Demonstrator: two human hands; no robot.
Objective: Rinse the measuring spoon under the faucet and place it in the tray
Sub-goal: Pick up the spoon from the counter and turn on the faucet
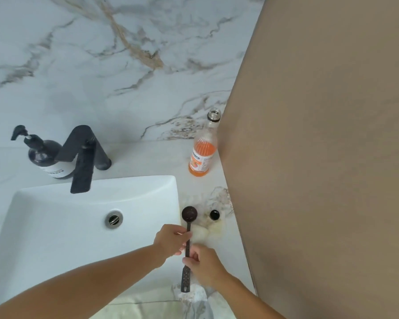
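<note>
Both hands [173, 240] apparently grip measuring spoon [188, 229].

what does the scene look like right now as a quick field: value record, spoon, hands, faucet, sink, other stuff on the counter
spoon: dark measuring spoon, held over the counter just right of the sink, bowl pointing away from the person
left hand: left hand grips the upper handle
right hand: right hand grips the lower handle
faucet: black faucet, no water visible
sink: white sink, basin bare apart from the drain
counter items: open orange bottle, black cap, dark soap dispenser
tray: cannot tell; something clear lies under the spoon
</note>
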